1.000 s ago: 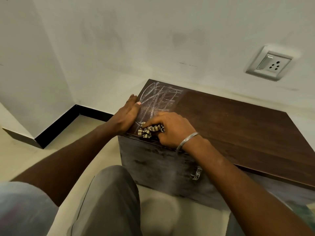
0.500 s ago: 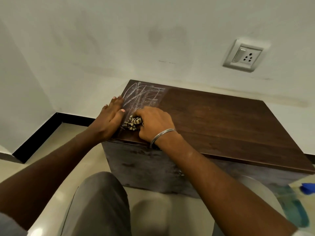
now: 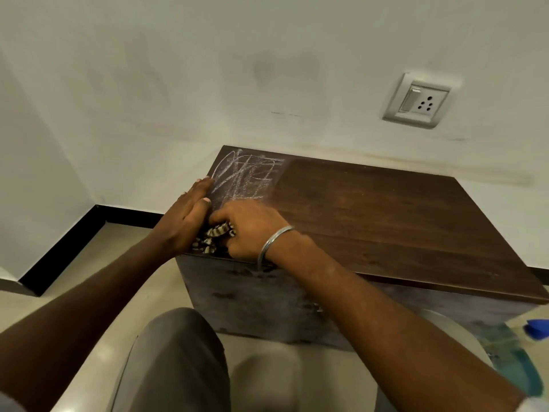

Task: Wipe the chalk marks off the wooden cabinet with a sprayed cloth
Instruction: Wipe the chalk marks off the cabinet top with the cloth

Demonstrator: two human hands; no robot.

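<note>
The right hand (image 3: 252,230) has dragged the cloth (image 3: 212,234) toward the 7 o'clock corner of the cabinet (image 3: 386,218), gripping it bunched. The left hand (image 3: 185,220) lies flat beside it (bracing, probably). Chalk (image 3: 246,176) remains unwiped at 11 o'clock.

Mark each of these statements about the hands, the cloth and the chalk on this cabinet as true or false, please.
1. The right hand grips the striped cloth on the cabinet top. True.
2. The chalk marks cover the top's right end. False: they sit at its far left corner, and the right end is bare wood.
3. The left hand lies with straight fingers at the top's left edge, beside the cloth. True.
4. The metal bangle is on the left wrist. False: it is on the right wrist.
5. A plug is in the wall socket. False: its holes are empty.
</note>
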